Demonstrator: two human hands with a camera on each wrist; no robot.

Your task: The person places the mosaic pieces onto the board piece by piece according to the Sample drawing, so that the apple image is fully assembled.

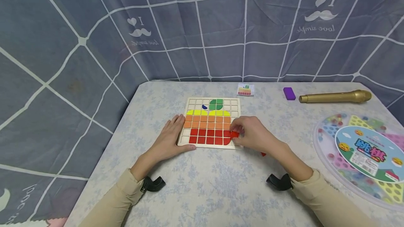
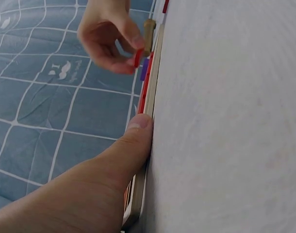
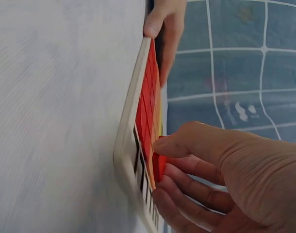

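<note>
A wooden grid board point(image 1: 235, 108) lies on the table, partly filled with coloured tiles: green and a dark blue piece at the top, then yellow, orange point(image 1: 206, 122) and red point(image 1: 202, 136) rows. My left hand point(image 1: 168, 134) rests along the board's left edge, its thumb on the near edge. Over the board's right side, my right hand point(image 1: 255, 132) pinches a red tile point(image 3: 159, 165) between thumb and fingers, just above the grid. Another red piece point(image 1: 263, 154) lies on the table, partly hidden under the right wrist.
A small picture card point(image 1: 245, 89) lies behind the board. Farther right are a purple block point(image 1: 289, 93) and a gold microphone-shaped object point(image 1: 334, 96). A round clear case with a blue label point(image 1: 369, 150) sits at the right. A grey gridded curtain point(image 1: 221, 27) hangs behind the table.
</note>
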